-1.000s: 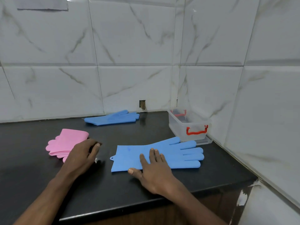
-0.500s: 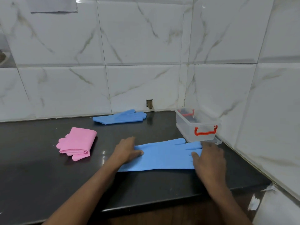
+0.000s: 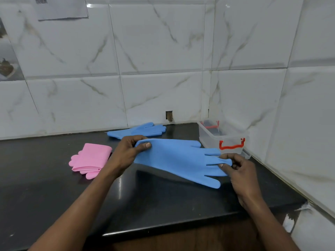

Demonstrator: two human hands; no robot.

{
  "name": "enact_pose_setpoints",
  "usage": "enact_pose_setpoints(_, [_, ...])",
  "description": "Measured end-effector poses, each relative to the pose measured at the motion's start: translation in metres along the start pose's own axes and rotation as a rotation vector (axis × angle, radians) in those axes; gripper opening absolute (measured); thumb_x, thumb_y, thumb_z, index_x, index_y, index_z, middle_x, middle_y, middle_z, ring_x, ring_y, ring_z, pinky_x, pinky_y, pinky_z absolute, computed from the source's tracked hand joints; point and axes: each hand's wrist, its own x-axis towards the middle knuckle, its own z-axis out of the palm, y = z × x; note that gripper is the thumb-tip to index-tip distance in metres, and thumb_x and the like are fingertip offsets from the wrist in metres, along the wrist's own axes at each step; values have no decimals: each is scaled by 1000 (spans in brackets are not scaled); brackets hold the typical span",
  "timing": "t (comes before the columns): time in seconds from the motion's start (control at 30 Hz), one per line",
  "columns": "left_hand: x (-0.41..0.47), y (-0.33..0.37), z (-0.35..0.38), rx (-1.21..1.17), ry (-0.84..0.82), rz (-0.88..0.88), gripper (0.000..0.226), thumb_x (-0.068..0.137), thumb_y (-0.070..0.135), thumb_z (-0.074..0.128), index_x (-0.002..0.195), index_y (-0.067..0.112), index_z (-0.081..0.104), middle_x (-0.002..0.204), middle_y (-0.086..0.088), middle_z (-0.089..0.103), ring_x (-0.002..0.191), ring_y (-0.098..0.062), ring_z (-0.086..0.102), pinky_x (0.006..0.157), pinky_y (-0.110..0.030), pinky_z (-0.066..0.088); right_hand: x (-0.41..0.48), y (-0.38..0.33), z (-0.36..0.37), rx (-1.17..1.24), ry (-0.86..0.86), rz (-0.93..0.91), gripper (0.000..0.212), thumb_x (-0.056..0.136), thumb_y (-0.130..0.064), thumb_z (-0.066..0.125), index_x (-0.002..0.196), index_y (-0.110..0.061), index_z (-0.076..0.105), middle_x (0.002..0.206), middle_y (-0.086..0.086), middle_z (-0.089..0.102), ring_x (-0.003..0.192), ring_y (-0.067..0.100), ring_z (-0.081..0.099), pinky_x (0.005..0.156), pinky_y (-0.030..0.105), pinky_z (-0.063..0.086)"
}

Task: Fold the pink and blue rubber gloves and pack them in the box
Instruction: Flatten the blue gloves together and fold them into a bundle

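Observation:
A blue rubber glove (image 3: pixel 177 158) is held stretched above the black counter. My left hand (image 3: pixel 126 153) pinches its cuff end and my right hand (image 3: pixel 237 171) pinches one of its fingertips. A second blue glove (image 3: pixel 137 132) lies flat at the back by the wall. Folded pink gloves (image 3: pixel 90 159) rest on the counter to the left of my left hand. The clear plastic box (image 3: pixel 224 140) with red handles stands open in the right corner, just behind the held glove's fingers.
The black counter (image 3: pixel 45 196) ends in a front edge close to me. Tiled walls meet in a corner behind the box. A paper sheet (image 3: pixel 61 8) hangs on the wall at the upper left.
Both hands have taken hold of the near blue glove, which lay flat on the counter, and lifted it off the surface. My left hand moved from the pink gloves to its cuff.

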Motion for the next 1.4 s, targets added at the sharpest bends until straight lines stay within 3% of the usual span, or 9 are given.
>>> enact_pose_setpoints(0.2, [6, -11, -15, 66, -5, -68, 5, 88, 23, 70, 89, 23, 74, 91, 4, 75, 82, -3, 68, 74, -25, 47, 0, 0, 11, -185, -75, -76, 34, 82, 0, 69, 107, -24, 69, 109, -1, 65, 98, 16, 64, 87, 30, 52])
enact_pose_setpoints(0.33, [9, -37, -21, 473, -75, -292, 51, 82, 29, 76, 129, 20, 60, 127, -4, 63, 117, -18, 57, 94, -30, 44, -7, -10, 26, -580, -149, -238, 44, 85, 0, 58, 123, -21, 61, 126, 2, 47, 115, 14, 48, 97, 21, 38])
enact_pose_setpoints(0.47, [0, -46, -30, 513, -82, -464, 56, 83, 29, 74, 135, 19, 54, 133, -10, 56, 107, -18, 53, 85, -29, 41, -19, -11, 38, -602, -316, -389, 34, 89, -18, 64, 122, -25, 63, 131, -5, 47, 121, 9, 45, 100, 17, 32])
enact_pose_setpoints(0.67, [9, 10, -42, -459, -42, -517, 34, 97, 0, 50, 121, 17, 65, 98, -16, 71, 77, -19, 72, 64, -27, 60, -21, -11, 69, -784, -601, -356, 68, 86, -54, 59, 146, -30, 37, 152, -6, 33, 139, 15, 30, 118, 39, 19])
enact_pose_setpoints(0.9, [19, 68, -42, -935, 36, -511, 26, 90, -15, 29, 96, -15, 54, 97, -25, 61, 81, -34, 68, 63, -39, 62, -7, -21, 82, -754, -287, -371, 29, 89, -10, 50, 111, -23, 64, 102, 1, 65, 93, 24, 60, 77, 34, 47])
enact_pose_setpoints(1.03, [8, 65, -46, -748, -88, -293, 33, 90, -18, 38, 120, -18, 51, 116, -30, 57, 97, -34, 68, 79, -37, 60, -2, -31, 63, -496, -347, -372, 19, 88, -21, 63, 105, -29, 60, 91, -8, 65, 84, 14, 63, 70, 26, 50])
enact_pose_setpoints(1.23, [10, 110, -19, 68, 204, -15, 16, 83, 2, 65, 77, -12, 66, 81, -30, 70, 70, -24, 70, 64, -30, 58, -26, -122, 83, -219, -403, -423, 107, 59, -65, 73, 147, -33, 22, 122, -15, 56, 110, 4, 57, 88, 24, 46])
enact_pose_setpoints(1.33, [17, 137, -7, 278, 337, 70, 33, 75, 9, 62, 49, 9, 41, 47, -6, 41, 45, -17, 35, 44, -24, 32, -14, -177, 103, -376, -234, -526, 92, 72, -34, 70, 147, -15, 20, 106, 7, 66, 95, 27, 65, 73, 35, 50])
enact_pose_setpoints(1.4, [21, 147, -9, 177, 375, 136, 26, 71, 5, 65, 53, 16, 49, 45, 1, 39, 44, -18, 37, 47, -25, 41, 0, -207, 110, -622, -144, -583, 52, 80, -16, 59, 126, -7, 39, 86, 11, 54, 89, 39, 61, 62, 35, 40])
